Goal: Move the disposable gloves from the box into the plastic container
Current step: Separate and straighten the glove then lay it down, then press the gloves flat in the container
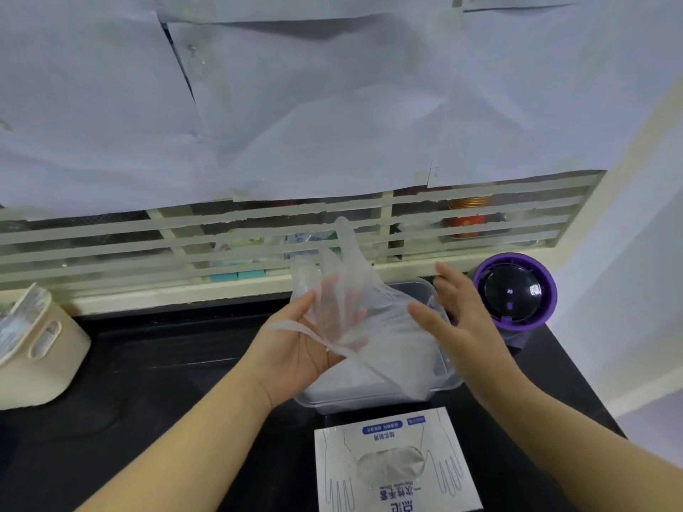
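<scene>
A clear disposable glove [345, 286] hangs above the plastic container [373, 395], its fingers pointing up and its cuff trailing down over the container. My left hand [295, 349] lies palm up under the glove, and the thumb presses the film against the palm. Just to the right, my right hand [456, 319] hovers with straight fingers, its thumb close to the glove; contact is unclear. The white glove box [397, 463] lies flat in front of the container, with more gloves showing in its oval opening.
A purple and black round device [515, 293] stands right of the container. A beige holder [35, 352] sits at the far left. All rest on a black counter [166, 400] below a paper-covered window with a taped grille.
</scene>
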Demonstrator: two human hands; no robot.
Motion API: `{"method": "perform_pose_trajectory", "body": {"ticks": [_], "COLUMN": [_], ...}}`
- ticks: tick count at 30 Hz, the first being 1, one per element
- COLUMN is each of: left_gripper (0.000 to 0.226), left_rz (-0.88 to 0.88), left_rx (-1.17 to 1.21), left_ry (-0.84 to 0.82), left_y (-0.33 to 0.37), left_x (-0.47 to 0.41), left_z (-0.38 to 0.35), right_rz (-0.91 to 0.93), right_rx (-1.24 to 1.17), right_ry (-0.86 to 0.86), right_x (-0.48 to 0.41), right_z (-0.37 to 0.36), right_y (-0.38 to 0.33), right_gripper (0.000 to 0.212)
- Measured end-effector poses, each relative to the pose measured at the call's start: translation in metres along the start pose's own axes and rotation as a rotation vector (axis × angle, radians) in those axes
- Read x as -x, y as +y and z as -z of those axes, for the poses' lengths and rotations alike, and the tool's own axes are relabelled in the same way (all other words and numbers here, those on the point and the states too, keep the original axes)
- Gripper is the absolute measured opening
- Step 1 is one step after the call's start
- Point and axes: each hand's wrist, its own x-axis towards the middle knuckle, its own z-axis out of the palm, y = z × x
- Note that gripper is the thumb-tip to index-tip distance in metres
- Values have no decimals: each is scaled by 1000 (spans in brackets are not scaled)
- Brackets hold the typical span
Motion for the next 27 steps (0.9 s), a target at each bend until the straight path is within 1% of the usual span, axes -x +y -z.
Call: {"method": "perform_pose_trajectory", "body": {"ticks": [1, 2, 3, 4, 5, 6, 7, 9, 10, 12, 14, 15, 17, 18, 19, 20, 21, 22, 23, 24, 25, 26, 27], "left_gripper": [37, 36, 35, 34, 34, 35, 35, 36, 36, 34, 31, 32, 39, 40, 41, 41, 40, 38, 34, 31, 29, 28, 30], "left_rz": [-8, -21, -37, -55, -72, -88, -104, -136, -149, -170, -205, -255, -440, -558, -684, -799, -902, -987, -1031, -999, -864, -649, -421], "left_rx": [23, 32, 35, 40, 48, 53, 51, 25, 5, -42, -69, -84, -133, -208, -331, -495, -690, -907, -1144, -1388, -1619, -1818, -1976], "left_ry": [-7, -6, -5, 0, 12, 24, 36, 48, 57, 122, 228, 299, 497, 618, 718, 776, 785, 744, 647, 495, 314, 130, -16], "left_y": [1, 1, 1, 2, 1, 1, 1, 0, -1, -3, -1, 1, 8, 12, 15, 18, 19, 19, 19, 18, 16, 11, 5], "left_x": [-3, -6, -10, -13, -17, -20, -23, -25, -25, -23, -21, -21, -20, -19, -18, -17, -15, -15, -18, -22, -28, -35, -43], "left_z": [0, 0, 0, 0, 1, 1, 2, 4, 6, 12, 20, 25, 34, 38, 40, 40, 37, 31, 27, 22, 17, 13, 12], "right_rz": [-213, -389, -515, -573, -561, -516, -454, -325, -246, -95, -16, 9, 47, 59, 72, 81, 95, 115, 136, 158, 183, 206, 219], "right_rx": [-185, -414, -631, -796, -870, -863, -814, -617, -482, -171, 52, 157, 350, 419, 466, 497, 522, 551, 593, 649, 706, 762, 823], "right_ry": [-78, -180, -263, -278, -251, -180, -75, 120, 156, 132, 61, 33, -26, -50, -65, -74, -79, -85, -95, -109, -122, -134, -144], "right_x": [-2, -3, -4, -5, -8, -10, -15, -22, -26, -32, -41, -46, -54, -57, -61, -63, -65, -67, -69, -71, -72, -74, -74], "right_z": [0, 0, -1, -2, -5, -8, -10, -11, -10, -4, 2, 4, 6, 7, 8, 7, 6, 5, 1, -2, -6, -9, -11], "right_y": [5, 10, 11, 10, 10, 9, 9, 9, 9, 15, 24, 29, 39, 43, 48, 52, 55, 57, 58, 59, 61, 65, 68], "right_gripper": [85, 88, 80, 64, 50, 45, 48, 66, 70, 68, 58, 51, 37, 34, 36, 39, 42, 43, 43, 44, 44, 45, 44]}}
